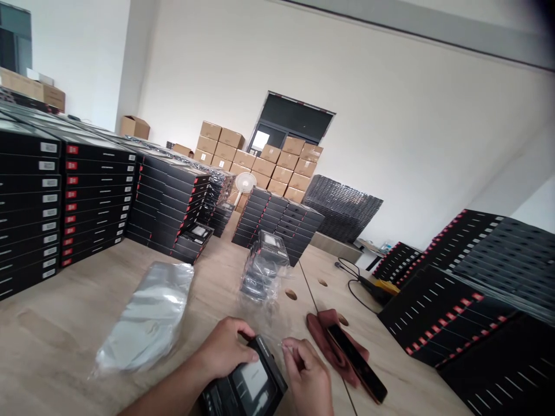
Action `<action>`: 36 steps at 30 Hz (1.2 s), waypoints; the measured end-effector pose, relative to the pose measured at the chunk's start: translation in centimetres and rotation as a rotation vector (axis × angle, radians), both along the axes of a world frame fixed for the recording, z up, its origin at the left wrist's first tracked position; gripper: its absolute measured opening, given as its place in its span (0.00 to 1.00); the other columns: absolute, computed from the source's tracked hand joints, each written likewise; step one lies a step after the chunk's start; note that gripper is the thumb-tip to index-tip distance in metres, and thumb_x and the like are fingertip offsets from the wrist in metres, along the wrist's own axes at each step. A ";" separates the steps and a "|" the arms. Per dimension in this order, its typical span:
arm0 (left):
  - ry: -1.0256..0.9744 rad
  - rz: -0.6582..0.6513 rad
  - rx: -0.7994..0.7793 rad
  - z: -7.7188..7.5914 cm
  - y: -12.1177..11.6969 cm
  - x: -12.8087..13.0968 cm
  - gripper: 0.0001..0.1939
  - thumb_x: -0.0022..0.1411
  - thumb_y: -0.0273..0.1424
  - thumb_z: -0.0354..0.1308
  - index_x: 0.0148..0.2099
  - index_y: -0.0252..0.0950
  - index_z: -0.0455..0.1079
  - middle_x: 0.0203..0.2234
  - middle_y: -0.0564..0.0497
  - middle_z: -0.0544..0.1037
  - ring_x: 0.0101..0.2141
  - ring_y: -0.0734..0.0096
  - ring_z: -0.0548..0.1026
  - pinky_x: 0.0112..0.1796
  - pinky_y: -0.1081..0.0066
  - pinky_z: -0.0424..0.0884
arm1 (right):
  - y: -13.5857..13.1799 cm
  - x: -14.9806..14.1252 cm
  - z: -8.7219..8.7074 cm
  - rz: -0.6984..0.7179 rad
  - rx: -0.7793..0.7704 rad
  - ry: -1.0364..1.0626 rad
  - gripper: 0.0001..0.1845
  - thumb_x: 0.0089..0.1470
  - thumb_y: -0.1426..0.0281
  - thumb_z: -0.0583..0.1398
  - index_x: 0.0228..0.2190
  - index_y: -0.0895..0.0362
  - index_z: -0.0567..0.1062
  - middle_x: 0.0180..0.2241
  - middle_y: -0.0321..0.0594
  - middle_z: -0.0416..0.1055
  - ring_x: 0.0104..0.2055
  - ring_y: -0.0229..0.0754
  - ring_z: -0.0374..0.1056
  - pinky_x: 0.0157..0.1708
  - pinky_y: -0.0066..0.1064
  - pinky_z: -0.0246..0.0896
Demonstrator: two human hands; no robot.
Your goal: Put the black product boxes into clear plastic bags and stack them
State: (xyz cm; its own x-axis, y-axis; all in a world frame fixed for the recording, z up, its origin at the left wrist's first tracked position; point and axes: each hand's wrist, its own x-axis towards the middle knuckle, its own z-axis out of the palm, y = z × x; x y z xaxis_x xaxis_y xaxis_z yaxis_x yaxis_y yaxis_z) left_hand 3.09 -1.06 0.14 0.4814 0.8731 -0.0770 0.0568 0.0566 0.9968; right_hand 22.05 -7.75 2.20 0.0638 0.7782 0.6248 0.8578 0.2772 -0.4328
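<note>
My left hand (228, 349) grips a black box (255, 381) with a pale picture on its top, tilted at the near edge of the table. Its thumb lies on the box's top face. To the right of the box, my right hand (307, 370) is closed in a pinch on thin clear plastic, seemingly a bag; most of that film is hard to make out. Beyond both hands stand black boxes in clear plastic bags (262, 274). A pile of flat clear plastic bags (150, 318) lies to the left of my left hand.
A dark phone (358, 364) rests on a brown cloth (329, 341) at the right. Tall stacks of black boxes (97, 196) line the left, with more stacks (451, 312) at the right. Behind are a white fan (245, 182) and cardboard cartons (264, 167). A black cable (358, 289) curls nearby.
</note>
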 end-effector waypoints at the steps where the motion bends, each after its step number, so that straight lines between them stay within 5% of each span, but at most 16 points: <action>1: 0.009 0.002 0.002 -0.1 0.1 0.0 0.22 0.40 0.30 0.64 0.42 0.31 0.74 0.21 0.53 0.76 0.24 0.69 0.72 0.25 0.74 0.63 | 0.1 0.0 -0.1 0.001 -0.027 -0.002 0.11 0.55 0.65 0.54 0.28 0.55 0.74 0.25 0.37 0.70 0.23 0.38 0.66 0.25 0.27 0.62; 5: 0.073 0.048 0.101 0.1 0.2 -0.2 0.22 0.44 0.32 0.61 0.44 0.32 0.75 0.32 0.48 0.79 0.30 0.66 0.75 0.33 0.71 0.68 | 0.4 0.5 -0.4 -0.133 -0.141 0.009 0.07 0.45 0.68 0.56 0.29 0.54 0.72 0.21 0.34 0.68 0.21 0.39 0.65 0.24 0.28 0.59; 8: 0.123 0.075 0.155 0.5 0.1 -0.4 0.23 0.47 0.33 0.58 0.47 0.33 0.74 0.41 0.46 0.78 0.38 0.63 0.75 0.41 0.69 0.68 | 0.5 1.1 -0.6 -0.269 -0.286 0.078 0.09 0.44 0.63 0.59 0.19 0.53 0.68 0.15 0.31 0.63 0.18 0.39 0.61 0.21 0.29 0.53; 11: 0.152 0.059 0.189 0.8 -0.2 -0.5 0.23 0.49 0.33 0.56 0.50 0.35 0.73 0.45 0.47 0.76 0.42 0.63 0.74 0.44 0.69 0.66 | 0.4 1.2 -0.5 -0.241 -0.372 0.284 0.19 0.45 0.55 0.58 0.14 0.53 0.63 0.12 0.30 0.59 0.16 0.38 0.57 0.19 0.29 0.51; 16: 0.133 0.029 0.175 0.0 0.0 -0.2 0.22 0.49 0.33 0.57 0.48 0.34 0.73 0.41 0.46 0.78 0.37 0.64 0.75 0.39 0.70 0.67 | 0.5 0.1 0.1 -0.114 -0.283 0.610 0.16 0.46 0.54 0.58 0.21 0.53 0.65 0.15 0.30 0.63 0.18 0.38 0.59 0.20 0.28 0.56; 19: 0.092 0.022 0.118 -0.4 0.1 0.2 0.20 0.46 0.32 0.59 0.44 0.33 0.73 0.29 0.50 0.78 0.28 0.68 0.74 0.30 0.72 0.66 | 0.5 -0.6 0.5 -0.117 -0.099 0.560 0.14 0.46 0.57 0.60 0.23 0.55 0.68 0.20 0.32 0.66 0.24 0.39 0.64 0.26 0.28 0.61; 23: 0.048 0.057 0.089 -0.2 -0.1 0.4 0.12 0.43 0.28 0.60 0.35 0.34 0.70 0.18 0.57 0.71 0.21 0.74 0.68 0.23 0.76 0.59 | 0.6 -0.6 0.5 -0.119 -0.057 0.484 0.10 0.44 0.61 0.59 0.24 0.55 0.69 0.21 0.33 0.68 0.23 0.39 0.65 0.25 0.28 0.62; 30: 0.034 0.051 0.163 0.4 0.0 -0.2 0.17 0.47 0.30 0.57 0.41 0.33 0.73 0.37 0.49 0.78 0.34 0.68 0.74 0.36 0.73 0.67 | 0.8 1.2 -1.2 -0.185 -0.255 0.319 0.12 0.46 0.60 0.58 0.19 0.54 0.70 0.15 0.34 0.67 0.19 0.41 0.64 0.20 0.29 0.58; 36: 0.067 0.076 0.126 0.9 0.0 -0.3 0.22 0.48 0.31 0.56 0.47 0.33 0.73 0.34 0.50 0.79 0.31 0.69 0.73 0.34 0.72 0.67 | 0.4 0.8 -0.4 -0.121 -0.350 0.435 0.13 0.47 0.59 0.57 0.18 0.54 0.69 0.13 0.32 0.66 0.16 0.39 0.62 0.17 0.28 0.55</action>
